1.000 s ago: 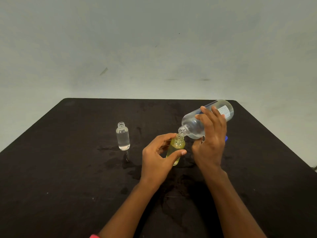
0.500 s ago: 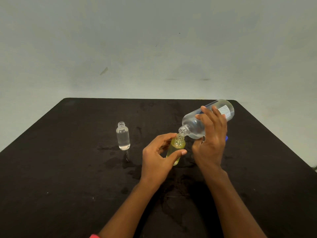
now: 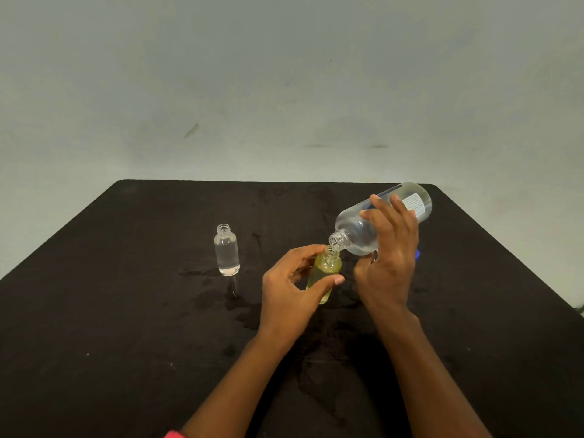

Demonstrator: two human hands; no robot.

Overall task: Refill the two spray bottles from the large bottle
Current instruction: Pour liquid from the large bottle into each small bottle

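Observation:
A small yellow-tinted bottle (image 3: 325, 270) stands uncapped at the table's middle, and my left hand (image 3: 292, 287) holds it between thumb and fingers. My right hand (image 3: 390, 257) grips the large clear bottle (image 3: 357, 229), tilted with its open mouth down-left, touching the small bottle's neck. The large bottle's base with a white label points up to the right. A second small clear bottle (image 3: 227, 251) stands uncapped and upright to the left, apart from both hands, with clear liquid inside.
The black table (image 3: 126, 327) shows wet patches between and in front of the small bottles. A small blue object (image 3: 417, 254) peeks out behind my right hand. A pale wall rises beyond the table's far edge.
Nothing has visibly moved; the large bottle stays tilted over the yellow bottle, both hands in place.

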